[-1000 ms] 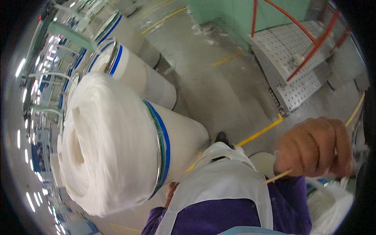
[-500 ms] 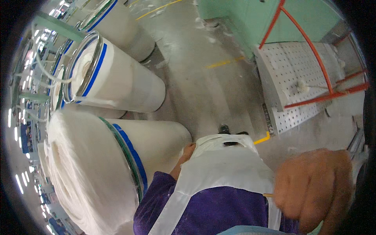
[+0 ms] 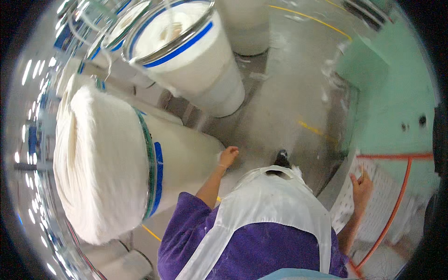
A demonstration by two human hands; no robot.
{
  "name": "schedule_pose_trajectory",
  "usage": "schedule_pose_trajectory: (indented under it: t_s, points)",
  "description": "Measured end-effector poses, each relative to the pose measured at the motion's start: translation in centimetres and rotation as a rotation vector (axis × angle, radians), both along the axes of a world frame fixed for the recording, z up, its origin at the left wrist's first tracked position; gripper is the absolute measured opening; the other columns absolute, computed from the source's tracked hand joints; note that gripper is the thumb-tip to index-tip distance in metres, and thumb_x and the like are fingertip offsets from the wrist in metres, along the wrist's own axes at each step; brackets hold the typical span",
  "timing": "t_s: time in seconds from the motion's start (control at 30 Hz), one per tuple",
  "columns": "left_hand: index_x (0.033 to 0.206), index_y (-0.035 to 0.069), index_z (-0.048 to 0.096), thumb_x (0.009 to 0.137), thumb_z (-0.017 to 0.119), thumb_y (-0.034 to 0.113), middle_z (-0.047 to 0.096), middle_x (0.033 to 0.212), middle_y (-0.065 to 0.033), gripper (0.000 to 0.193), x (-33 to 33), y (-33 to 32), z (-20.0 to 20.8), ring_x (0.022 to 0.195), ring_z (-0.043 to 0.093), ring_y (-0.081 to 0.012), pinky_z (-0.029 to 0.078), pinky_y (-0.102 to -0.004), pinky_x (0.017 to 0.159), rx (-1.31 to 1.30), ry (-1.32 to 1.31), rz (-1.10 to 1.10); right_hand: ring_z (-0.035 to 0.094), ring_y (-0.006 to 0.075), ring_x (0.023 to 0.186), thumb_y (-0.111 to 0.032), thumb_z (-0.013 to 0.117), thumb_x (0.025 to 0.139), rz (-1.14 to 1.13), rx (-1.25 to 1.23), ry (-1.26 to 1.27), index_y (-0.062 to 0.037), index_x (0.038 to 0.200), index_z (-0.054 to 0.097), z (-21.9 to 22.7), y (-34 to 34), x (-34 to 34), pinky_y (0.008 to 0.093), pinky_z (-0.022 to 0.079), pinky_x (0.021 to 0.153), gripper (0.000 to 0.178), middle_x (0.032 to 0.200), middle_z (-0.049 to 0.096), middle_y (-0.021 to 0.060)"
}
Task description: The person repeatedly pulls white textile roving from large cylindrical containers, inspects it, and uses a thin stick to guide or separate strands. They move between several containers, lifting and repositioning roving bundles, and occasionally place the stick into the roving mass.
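My left hand [image 3: 228,157] hangs beside the lower part of a tall white can [image 3: 186,140]. Its fingers are curled loosely together, and I see nothing in them. Thick white fibre sliver [image 3: 100,161] bulges over that can's rim, above a green and a blue band. Out to the right, my right hand [image 3: 362,190] is closed with a thin light-coloured stick [image 3: 361,171] between thumb and fingers. Behind that hand stands a perforated pale metal step [image 3: 343,200].
Another sliver can [image 3: 200,70] with a blue band stands ahead on the left, among several more. A green machine panel [image 3: 396,102] and a red rail [image 3: 396,210] are on the right. Yellow lines [image 3: 317,131] and fibre scraps [image 3: 258,76] mark the grey floor.
My right hand has dropped from close to the camera to beside my body, further away. My left hand has swung forward. The view has turned, bringing the green panel closer.
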State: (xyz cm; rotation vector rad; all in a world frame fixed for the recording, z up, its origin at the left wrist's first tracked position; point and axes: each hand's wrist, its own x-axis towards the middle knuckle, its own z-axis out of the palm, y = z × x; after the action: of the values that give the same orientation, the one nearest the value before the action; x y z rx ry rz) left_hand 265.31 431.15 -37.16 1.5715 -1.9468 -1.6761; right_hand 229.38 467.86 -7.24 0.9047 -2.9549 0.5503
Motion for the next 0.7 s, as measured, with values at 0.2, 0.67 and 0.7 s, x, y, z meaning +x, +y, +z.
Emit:
schedule_pose_trajectory:
  t_s: [0.2,0.67,0.7]
  points:
    - [0.111,0.001,0.061,0.089,0.060,0.015,0.065,0.099,-0.0076,0.026,-1.9,-10.2,9.7,0.088,0.061,-0.0163,0.049,-0.0293,0.080,-0.113,0.274,0.477,0.057,0.0192,0.060,-0.025,0.064,0.087,0.403,-0.141,-0.128,-0.0064,0.110,0.063,-1.5,-16.8,-12.3,0.0316,0.044,0.057,0.030,0.080,0.066,0.0092]
    - [0.143,0.001,0.029,0.088,0.062,0.009,0.034,0.145,-0.0174,0.065,-0.2,-35.9,26.0,0.132,0.035,-0.0244,0.032,-0.0342,0.106,-0.714,0.538,0.994,0.058,0.0295,0.082,-0.027,0.050,0.095,1.571,-0.376,-0.373,-0.0052,0.108,0.065,12.9,-61.7,0.4,0.0390,0.046,0.076,0.030,0.085,0.061,0.0120]
    - [0.143,0.002,0.029,0.088,0.062,0.009,0.033,0.146,-0.0176,0.065,-0.1,-37.1,25.7,0.132,0.035,-0.0246,0.031,-0.0342,0.106,-0.702,0.589,0.992,0.058,0.0296,0.085,-0.028,0.049,0.095,1.591,-0.318,-0.332,-0.0048,0.109,0.064,13.5,-64.0,0.3,0.0391,0.045,0.078,0.031,0.088,0.062,0.0128]
